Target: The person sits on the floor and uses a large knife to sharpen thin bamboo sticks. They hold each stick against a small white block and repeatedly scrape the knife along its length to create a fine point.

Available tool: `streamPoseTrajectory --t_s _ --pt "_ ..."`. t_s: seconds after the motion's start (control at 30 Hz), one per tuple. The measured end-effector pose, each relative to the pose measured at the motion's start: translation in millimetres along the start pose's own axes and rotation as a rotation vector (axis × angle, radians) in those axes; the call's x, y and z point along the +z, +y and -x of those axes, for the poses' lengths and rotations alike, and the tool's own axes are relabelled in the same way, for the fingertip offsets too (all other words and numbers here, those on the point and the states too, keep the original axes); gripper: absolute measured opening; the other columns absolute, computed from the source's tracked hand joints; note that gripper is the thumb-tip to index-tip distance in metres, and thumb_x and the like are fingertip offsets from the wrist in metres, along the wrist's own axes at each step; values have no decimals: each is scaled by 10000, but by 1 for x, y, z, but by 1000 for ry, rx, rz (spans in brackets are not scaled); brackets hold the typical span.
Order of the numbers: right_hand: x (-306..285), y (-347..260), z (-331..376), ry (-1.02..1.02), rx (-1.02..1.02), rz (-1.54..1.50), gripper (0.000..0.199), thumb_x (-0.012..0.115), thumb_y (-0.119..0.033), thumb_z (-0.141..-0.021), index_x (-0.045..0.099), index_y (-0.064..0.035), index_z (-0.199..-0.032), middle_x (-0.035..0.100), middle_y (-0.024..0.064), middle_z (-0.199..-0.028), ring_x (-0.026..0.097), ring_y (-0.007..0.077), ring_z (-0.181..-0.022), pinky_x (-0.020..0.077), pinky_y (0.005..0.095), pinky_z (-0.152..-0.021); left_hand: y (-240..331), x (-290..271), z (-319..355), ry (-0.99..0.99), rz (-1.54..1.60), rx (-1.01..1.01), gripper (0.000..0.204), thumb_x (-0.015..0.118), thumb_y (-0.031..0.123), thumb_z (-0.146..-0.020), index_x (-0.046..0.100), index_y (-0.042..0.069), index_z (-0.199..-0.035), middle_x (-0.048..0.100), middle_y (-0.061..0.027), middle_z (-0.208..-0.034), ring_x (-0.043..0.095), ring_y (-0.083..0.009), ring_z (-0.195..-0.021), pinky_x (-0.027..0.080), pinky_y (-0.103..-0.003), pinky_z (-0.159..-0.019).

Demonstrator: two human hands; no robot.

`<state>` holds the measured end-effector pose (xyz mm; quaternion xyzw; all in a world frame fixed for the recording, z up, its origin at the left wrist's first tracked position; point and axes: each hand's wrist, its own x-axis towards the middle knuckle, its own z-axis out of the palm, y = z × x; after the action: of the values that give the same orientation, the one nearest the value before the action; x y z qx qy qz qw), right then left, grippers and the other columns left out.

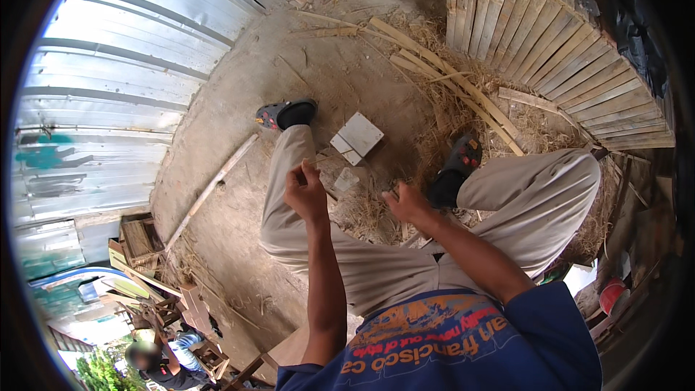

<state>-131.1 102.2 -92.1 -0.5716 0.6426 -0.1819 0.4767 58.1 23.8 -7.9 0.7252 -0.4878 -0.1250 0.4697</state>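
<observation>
I sit with my knees apart over a dirt floor. Above my left thigh, my left hand [305, 192] is closed, its thumb and finger pinched on what looks like a thin strip [329, 157] reaching toward the white box. My right hand [409, 204] is curled between my legs, above shavings; what its fingertips hold, if anything, is too small to make out. A white square box [357, 139] with holes at its corners stands on the floor between my feet. Beside it, nearer to me, lies a pale, see-through piece [346, 179].
Long wooden strips [449, 76] lie among straw-like shavings [427, 119] ahead. A slatted wooden panel [536, 43] stands at the far right, a corrugated metal wall [116, 65] at the left. One batten [213, 192] lies left of my leg. Another person [163, 358] sits at the lower left.
</observation>
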Motion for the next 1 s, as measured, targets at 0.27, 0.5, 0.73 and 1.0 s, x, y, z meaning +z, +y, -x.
streamPoseTrajectory --t_s 0.27,0.5,0.73,1.0 --pt "6 17 -9 -38 -1 -2 655 590 -490 -937 543 105 -1206 666 324 -977 659 478 -954 527 512 -809 -11 -1 -6 29 34 -6 272 680 198 -964 642 -33 -826 702 -107 -693 705 -147 -630 523 -273 -556" --pt "0 21 -12 -12 8 22 675 601 -498 -935 529 108 -1223 661 346 -984 674 464 -940 542 507 -787 -24 -14 2 -1 -66 -67 277 678 201 -969 625 -16 -805 677 -81 -661 656 -125 -573 503 -268 -539" --pt "7 -21 9 -171 -291 -130 573 611 -441 -947 530 77 -1180 684 288 -824 692 451 -783 560 491 -732 -27 -9 18 20 52 -42 260 672 190 -973 617 -21 -831 675 -94 -678 654 -128 -580 506 -266 -521" --pt "4 -39 19 -143 -165 125 514 599 -395 -954 521 59 -1181 700 238 -810 702 434 -771 569 519 -676 -51 -28 27 4 82 -225 294 671 217 -980 609 -32 -836 680 -95 -718 667 -140 -607 526 -270 -532"
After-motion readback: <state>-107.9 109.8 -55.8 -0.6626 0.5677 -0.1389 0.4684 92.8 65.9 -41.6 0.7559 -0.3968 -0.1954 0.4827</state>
